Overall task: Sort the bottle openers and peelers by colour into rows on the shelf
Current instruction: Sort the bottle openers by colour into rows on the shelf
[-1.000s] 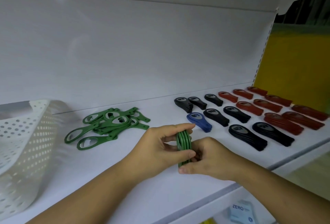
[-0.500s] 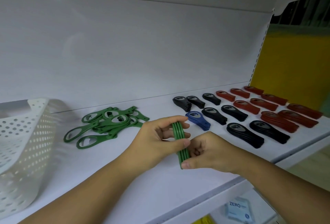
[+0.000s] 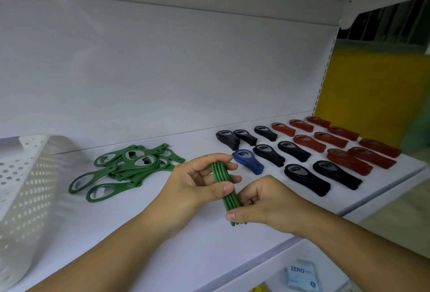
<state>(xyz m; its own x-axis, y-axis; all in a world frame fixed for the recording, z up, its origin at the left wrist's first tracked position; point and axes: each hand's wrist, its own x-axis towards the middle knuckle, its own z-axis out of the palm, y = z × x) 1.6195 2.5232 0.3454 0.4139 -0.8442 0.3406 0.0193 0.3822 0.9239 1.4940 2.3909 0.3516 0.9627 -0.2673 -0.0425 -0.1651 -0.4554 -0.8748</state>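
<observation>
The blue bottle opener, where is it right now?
In the head view, the blue plastic bottle opener lies on the white shelf, right of centre, beside the black openers.

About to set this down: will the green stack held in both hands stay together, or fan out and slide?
The green stack looks like several thin flat pieces held edge-up, so it would probably tip and fan out once the left hand and right hand let go. The pieces look smooth, likely sliding over each other, as the loose green pile suggests. They seem stiff and light.
</observation>
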